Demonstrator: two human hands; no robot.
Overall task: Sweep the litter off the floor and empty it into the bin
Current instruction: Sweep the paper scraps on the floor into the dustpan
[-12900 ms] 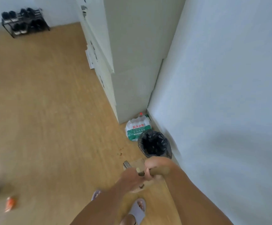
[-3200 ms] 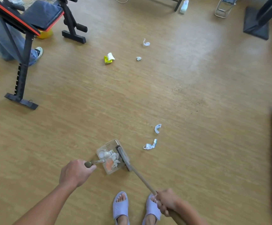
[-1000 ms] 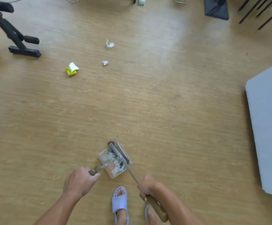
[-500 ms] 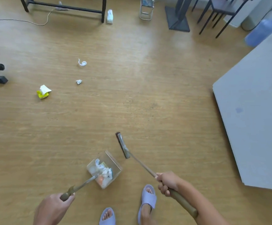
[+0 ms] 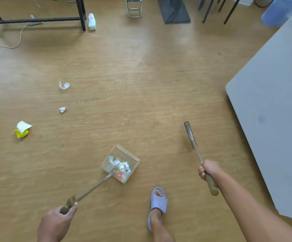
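My left hand (image 5: 56,223) grips the wooden handle of a clear dustpan (image 5: 130,157), which holds white paper scraps and an orange piece. My right hand (image 5: 209,169) grips the wooden handle of a small broom (image 5: 190,135), its head raised to the right of the dustpan and apart from it. Litter lies on the wooden floor to the left: a yellow-and-white wrapper (image 5: 22,129), a crumpled white ball (image 5: 62,109) and a curled white strip (image 5: 64,85). Dark crumbs (image 5: 138,127) are scattered ahead of the dustpan. No bin is in view.
A grey wall corner (image 5: 272,110) juts in at the right. At the far edge stand a black frame (image 5: 37,19), a white bag (image 5: 92,21), a folding stool (image 5: 134,7), a dark base (image 5: 175,12) and chair legs. My foot in a lilac slipper (image 5: 158,200) is beside the dustpan.
The broom has swung right, away from the dustpan. The dustpan has shifted with my left hand drawn back. My view has turned, so the litter sits further left.
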